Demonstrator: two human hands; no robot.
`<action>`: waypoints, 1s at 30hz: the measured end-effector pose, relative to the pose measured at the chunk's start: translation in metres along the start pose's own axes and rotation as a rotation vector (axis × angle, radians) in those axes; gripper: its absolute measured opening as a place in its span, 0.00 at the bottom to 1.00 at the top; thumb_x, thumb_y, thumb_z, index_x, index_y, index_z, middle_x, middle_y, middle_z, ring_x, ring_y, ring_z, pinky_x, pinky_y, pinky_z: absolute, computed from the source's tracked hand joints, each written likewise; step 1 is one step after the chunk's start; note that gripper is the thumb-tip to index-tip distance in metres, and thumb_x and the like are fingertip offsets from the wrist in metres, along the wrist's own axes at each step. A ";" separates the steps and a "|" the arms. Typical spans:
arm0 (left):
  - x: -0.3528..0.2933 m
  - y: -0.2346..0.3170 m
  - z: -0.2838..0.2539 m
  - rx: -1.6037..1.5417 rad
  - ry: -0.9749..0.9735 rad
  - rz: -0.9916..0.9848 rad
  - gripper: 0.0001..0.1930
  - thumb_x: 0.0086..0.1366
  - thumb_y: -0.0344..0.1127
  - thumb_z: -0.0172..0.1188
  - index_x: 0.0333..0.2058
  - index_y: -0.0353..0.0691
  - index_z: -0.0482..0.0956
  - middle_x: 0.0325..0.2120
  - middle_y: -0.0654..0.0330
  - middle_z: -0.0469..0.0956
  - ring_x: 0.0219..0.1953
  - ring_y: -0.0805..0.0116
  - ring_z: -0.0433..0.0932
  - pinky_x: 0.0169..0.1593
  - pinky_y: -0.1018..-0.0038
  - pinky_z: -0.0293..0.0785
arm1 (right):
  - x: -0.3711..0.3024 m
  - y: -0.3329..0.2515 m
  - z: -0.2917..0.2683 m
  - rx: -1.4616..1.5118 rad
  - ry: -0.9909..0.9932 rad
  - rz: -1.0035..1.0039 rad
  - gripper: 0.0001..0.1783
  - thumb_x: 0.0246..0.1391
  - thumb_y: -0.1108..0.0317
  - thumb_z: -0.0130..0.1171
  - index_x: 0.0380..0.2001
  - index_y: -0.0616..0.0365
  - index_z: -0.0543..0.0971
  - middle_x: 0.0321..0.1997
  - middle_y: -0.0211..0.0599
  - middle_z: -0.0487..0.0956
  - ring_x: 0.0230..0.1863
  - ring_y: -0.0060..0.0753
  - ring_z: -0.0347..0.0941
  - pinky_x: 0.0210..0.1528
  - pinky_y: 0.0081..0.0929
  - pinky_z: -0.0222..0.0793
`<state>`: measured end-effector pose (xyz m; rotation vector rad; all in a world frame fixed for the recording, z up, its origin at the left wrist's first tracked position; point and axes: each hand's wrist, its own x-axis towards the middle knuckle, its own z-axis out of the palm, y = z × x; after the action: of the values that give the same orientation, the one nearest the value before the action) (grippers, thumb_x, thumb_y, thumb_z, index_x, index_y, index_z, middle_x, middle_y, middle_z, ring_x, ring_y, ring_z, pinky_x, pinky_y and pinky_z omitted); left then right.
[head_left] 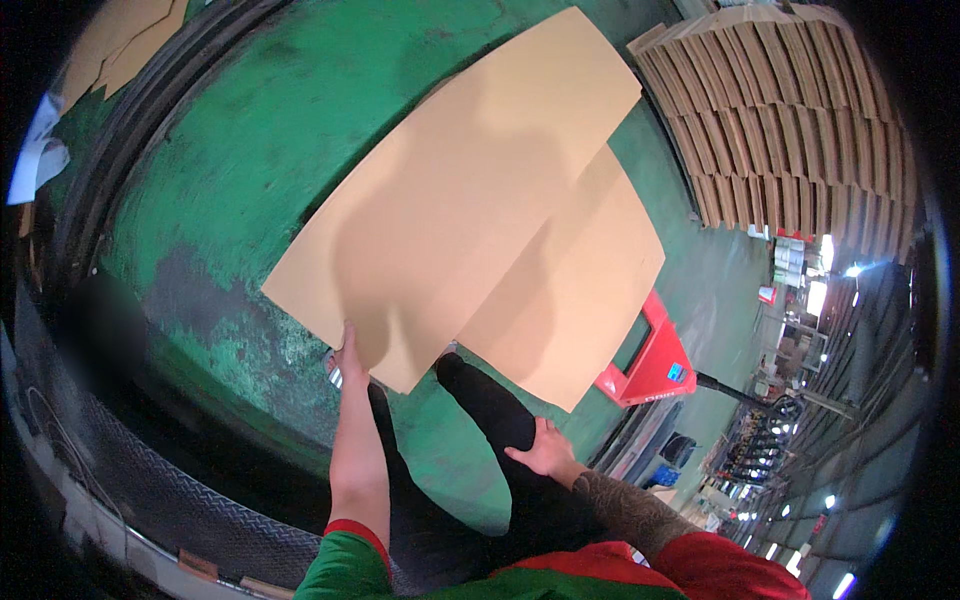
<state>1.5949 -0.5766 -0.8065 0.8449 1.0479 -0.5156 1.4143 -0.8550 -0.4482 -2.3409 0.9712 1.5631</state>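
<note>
A large tan cardboard sheet [450, 190] lies tilted across the middle of the view. My left hand [347, 358] grips its near left edge, with the thumb on top and the other fingers hidden beneath. Under its right side is another cardboard sheet [590, 270], partly covered. My right hand [545, 448] rests on my right leg, its thumb spread from the fingers and nothing in it. Shadows fall over both sheets.
To the right of the sheets stands a red pallet jack [655, 360] with a black handle. Tall stacks of folded cardboard [780, 120] rise at the far right. Dark rails [110, 190] curve along the left of the green floor [230, 150]. A patterned metal plate [150, 480] lies at lower left.
</note>
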 end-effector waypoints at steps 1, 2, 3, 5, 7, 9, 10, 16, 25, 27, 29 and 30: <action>0.005 -0.004 0.013 0.008 -0.021 0.068 0.42 0.69 0.56 0.71 0.70 0.35 0.66 0.67 0.53 0.73 0.68 0.57 0.72 0.68 0.58 0.74 | 0.001 0.002 -0.002 0.002 -0.002 0.017 0.61 0.51 0.29 0.68 0.71 0.67 0.60 0.67 0.60 0.72 0.68 0.60 0.72 0.68 0.51 0.72; 0.010 -0.007 0.026 0.031 0.002 0.088 0.42 0.69 0.55 0.71 0.70 0.35 0.65 0.67 0.53 0.73 0.68 0.57 0.72 0.68 0.58 0.74 | 0.002 0.003 -0.003 0.017 -0.011 0.015 0.61 0.51 0.29 0.68 0.71 0.66 0.61 0.67 0.59 0.72 0.68 0.60 0.72 0.68 0.50 0.72; 0.012 -0.008 0.036 0.068 0.033 0.100 0.42 0.69 0.53 0.71 0.70 0.35 0.64 0.66 0.53 0.73 0.68 0.57 0.73 0.68 0.59 0.74 | 0.003 0.004 -0.004 0.022 -0.009 0.015 0.61 0.51 0.29 0.68 0.71 0.66 0.61 0.67 0.59 0.72 0.68 0.59 0.72 0.68 0.50 0.72; 0.013 -0.004 0.051 0.065 0.048 0.084 0.41 0.69 0.56 0.70 0.71 0.38 0.66 0.68 0.54 0.71 0.68 0.56 0.71 0.69 0.56 0.71 | 0.006 0.008 -0.006 0.036 -0.014 0.014 0.60 0.50 0.28 0.68 0.70 0.66 0.62 0.67 0.59 0.72 0.67 0.59 0.72 0.68 0.50 0.72; 0.005 0.003 0.058 0.088 0.129 0.025 0.42 0.69 0.59 0.69 0.71 0.39 0.66 0.69 0.53 0.70 0.69 0.55 0.71 0.70 0.54 0.70 | 0.009 0.012 -0.007 0.068 -0.011 0.017 0.59 0.50 0.28 0.68 0.69 0.66 0.63 0.66 0.59 0.72 0.67 0.59 0.72 0.68 0.50 0.72; -0.004 0.015 0.063 0.120 0.227 -0.095 0.44 0.69 0.62 0.68 0.72 0.40 0.65 0.69 0.52 0.70 0.68 0.54 0.71 0.70 0.52 0.69 | 0.011 0.017 -0.008 0.090 -0.004 0.010 0.58 0.50 0.28 0.69 0.67 0.66 0.64 0.65 0.59 0.73 0.66 0.60 0.73 0.67 0.50 0.73; -0.007 0.022 0.062 0.105 0.144 -0.081 0.46 0.67 0.63 0.68 0.72 0.39 0.64 0.69 0.52 0.69 0.68 0.53 0.72 0.70 0.51 0.70 | 0.013 0.019 -0.008 0.100 0.002 0.011 0.58 0.49 0.28 0.69 0.66 0.66 0.64 0.64 0.60 0.73 0.66 0.60 0.74 0.66 0.50 0.73; -0.017 0.039 0.053 0.068 -0.103 -0.107 0.48 0.68 0.65 0.66 0.74 0.38 0.61 0.70 0.51 0.69 0.69 0.50 0.71 0.69 0.49 0.71 | 0.019 0.029 -0.003 0.187 0.056 0.008 0.58 0.48 0.29 0.70 0.65 0.68 0.65 0.61 0.61 0.75 0.63 0.62 0.76 0.63 0.51 0.76; -0.138 0.078 0.089 -0.038 -0.100 0.132 0.41 0.65 0.44 0.75 0.71 0.40 0.66 0.65 0.54 0.75 0.64 0.58 0.75 0.67 0.56 0.72 | -0.001 -0.011 -0.007 -0.024 0.086 -0.020 0.57 0.51 0.29 0.68 0.66 0.69 0.68 0.65 0.63 0.75 0.65 0.61 0.75 0.66 0.52 0.73; -0.197 0.108 0.107 0.026 -0.079 0.194 0.43 0.63 0.44 0.77 0.71 0.38 0.65 0.67 0.53 0.72 0.66 0.58 0.72 0.70 0.57 0.69 | -0.014 -0.024 -0.013 -0.149 0.093 -0.077 0.55 0.54 0.29 0.64 0.66 0.69 0.68 0.66 0.62 0.74 0.66 0.60 0.75 0.67 0.52 0.72; -0.265 0.133 0.119 0.104 -0.041 0.246 0.48 0.60 0.43 0.79 0.72 0.35 0.60 0.67 0.51 0.71 0.67 0.57 0.71 0.71 0.59 0.67 | -0.024 -0.031 -0.027 -0.217 0.057 -0.114 0.49 0.61 0.32 0.56 0.67 0.67 0.69 0.68 0.63 0.73 0.67 0.60 0.74 0.68 0.53 0.70; -0.301 0.141 0.119 0.085 -0.026 0.293 0.50 0.59 0.42 0.80 0.72 0.34 0.59 0.66 0.50 0.71 0.66 0.56 0.71 0.70 0.59 0.68 | -0.030 -0.029 -0.035 -0.160 0.075 -0.136 0.42 0.64 0.37 0.57 0.64 0.66 0.75 0.67 0.61 0.76 0.68 0.58 0.74 0.66 0.51 0.73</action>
<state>1.6321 -0.5949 -0.4558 1.0447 0.8643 -0.3231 1.4507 -0.8359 -0.4128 -2.5306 0.7071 1.5632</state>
